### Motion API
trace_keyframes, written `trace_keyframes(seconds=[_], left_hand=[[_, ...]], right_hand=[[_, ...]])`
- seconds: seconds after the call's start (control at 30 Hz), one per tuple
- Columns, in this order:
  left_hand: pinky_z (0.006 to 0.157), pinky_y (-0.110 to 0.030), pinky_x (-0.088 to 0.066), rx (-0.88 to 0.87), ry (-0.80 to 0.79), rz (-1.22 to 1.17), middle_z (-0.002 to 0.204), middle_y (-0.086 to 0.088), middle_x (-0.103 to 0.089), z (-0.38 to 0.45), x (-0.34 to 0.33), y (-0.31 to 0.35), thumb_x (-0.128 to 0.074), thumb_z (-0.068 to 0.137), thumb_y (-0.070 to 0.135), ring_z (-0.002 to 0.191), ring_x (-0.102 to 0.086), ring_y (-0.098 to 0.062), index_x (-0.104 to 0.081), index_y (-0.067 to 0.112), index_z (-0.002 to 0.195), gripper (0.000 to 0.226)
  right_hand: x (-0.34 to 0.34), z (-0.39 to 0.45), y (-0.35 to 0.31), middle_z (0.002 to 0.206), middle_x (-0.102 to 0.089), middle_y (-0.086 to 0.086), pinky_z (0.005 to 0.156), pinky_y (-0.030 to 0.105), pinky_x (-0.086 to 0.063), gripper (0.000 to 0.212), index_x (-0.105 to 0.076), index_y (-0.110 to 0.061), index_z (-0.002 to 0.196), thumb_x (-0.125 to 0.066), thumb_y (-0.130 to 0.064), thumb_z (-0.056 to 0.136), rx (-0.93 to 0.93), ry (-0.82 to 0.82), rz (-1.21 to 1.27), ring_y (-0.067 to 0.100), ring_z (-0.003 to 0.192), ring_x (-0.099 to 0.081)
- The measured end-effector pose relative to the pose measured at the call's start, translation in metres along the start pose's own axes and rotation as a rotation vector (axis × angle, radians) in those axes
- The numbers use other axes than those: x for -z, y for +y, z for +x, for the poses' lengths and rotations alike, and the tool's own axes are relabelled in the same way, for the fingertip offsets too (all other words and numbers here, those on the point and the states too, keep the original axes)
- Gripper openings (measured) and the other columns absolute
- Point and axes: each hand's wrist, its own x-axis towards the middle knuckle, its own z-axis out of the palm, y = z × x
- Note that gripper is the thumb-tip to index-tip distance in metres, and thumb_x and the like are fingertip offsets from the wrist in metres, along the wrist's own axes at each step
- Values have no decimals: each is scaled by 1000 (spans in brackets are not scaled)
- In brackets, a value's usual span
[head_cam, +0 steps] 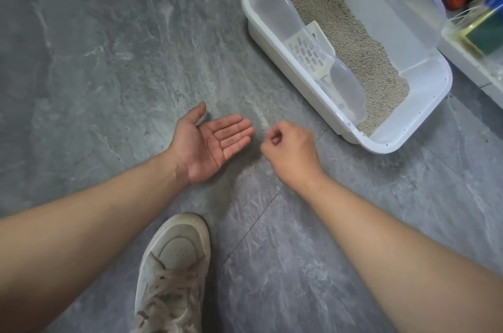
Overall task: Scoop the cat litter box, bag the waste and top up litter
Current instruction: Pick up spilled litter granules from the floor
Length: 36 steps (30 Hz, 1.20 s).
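The litter box [351, 125] sits on the floor up and to the right of both hands, long axis running diagonally away, scoop [310, 53] inside, nearer the loosely clenched right hand [290, 151] than the flat, palm-up left hand [211, 143].

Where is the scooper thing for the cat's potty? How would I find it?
Look for the white litter box with the clear rim, sitting on the grey floor ahead of the right hand. Inside, against its near left wall, leans the scoop. It is the only white thing with rows of little slots, standing out from the grainy beige litter beside it.
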Motion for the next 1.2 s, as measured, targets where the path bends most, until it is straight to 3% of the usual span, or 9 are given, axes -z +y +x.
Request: trace_keyframes(seconds=[0.1,0.23,0.33,0.47,0.63,0.87,0.93,1.07,1.2], left_hand=[[92,-41,-59,26,-24,22,114,-23,-72,-1,-2,-1,-33,102,57,102,-74,-34,-63,-6,123,73],[88,-38,-60,52,-50,26,119,-23,-72,-3,-4,-3,-30,103,55,106,-73,-32,-64,-3,123,70],[91,-42,-60,29,-41,-14,118,-26,-71,-2,-3,0,-33,104,52,106,-72,-36,-63,-6,122,67],[97,-50,-55,-15,23,-33,124,-27,-68,-2,2,3,-36,105,48,113,-68,-43,-61,-8,124,64],[97,-50,-54,-58,74,-44,122,-26,-69,-2,7,7,-37,104,46,112,-69,-42,-60,-8,125,62],[94,-48,-57,-50,84,-51,121,-26,-70,-3,10,8,-39,103,48,111,-69,-42,-61,-7,125,63],[93,-48,-58,-46,84,-56,121,-26,-70,-3,10,8,-39,103,47,110,-70,-42,-61,-8,124,63],[93,-48,-58,-41,71,-62,121,-26,-70,-3,10,9,-39,103,47,110,-70,-42,-61,-8,125,63],[93,-49,-57,-32,60,-64,121,-27,-69,-3,9,8,-39,103,48,110,-69,-42,-61,-8,125,64]], right_hand=[[-6,-22,-44,70,-58,-15,58,14,-47,10,-63,-15,88,-69,-9,83,48,-56,281,0,56,-55],[-17,-26,-58,85,-71,-2,70,23,-56,6,-71,-14,92,-72,-15,86,142,-110,272,8,71,-67],[-2,-13,-39,86,-73,-7,72,15,-52,11,-74,-17,94,-70,-10,87,114,-2,330,5,75,-67],[18,7,2,85,-72,3,79,26,-51,15,-75,-12,96,-64,-7,86,-9,177,139,13,76,-62],[3,19,32,95,-58,16,73,28,-32,18,-69,1,95,-70,-11,82,6,-93,-183,32,93,-56],[-7,20,27,103,-59,14,83,38,-46,18,-64,-5,97,-70,-18,87,80,-29,-231,33,97,-57],[-5,20,24,111,-56,13,89,40,-46,27,-57,-9,106,-73,-18,85,47,8,-200,32,103,-55],[-1,26,22,128,-46,13,99,41,-46,59,-46,-14,140,-73,-25,88,48,-115,-265,32,120,-47],[-2,33,25,115,-49,11,96,36,-45,33,-64,-8,120,-69,-22,91,141,-153,-315,31,112,-49]])
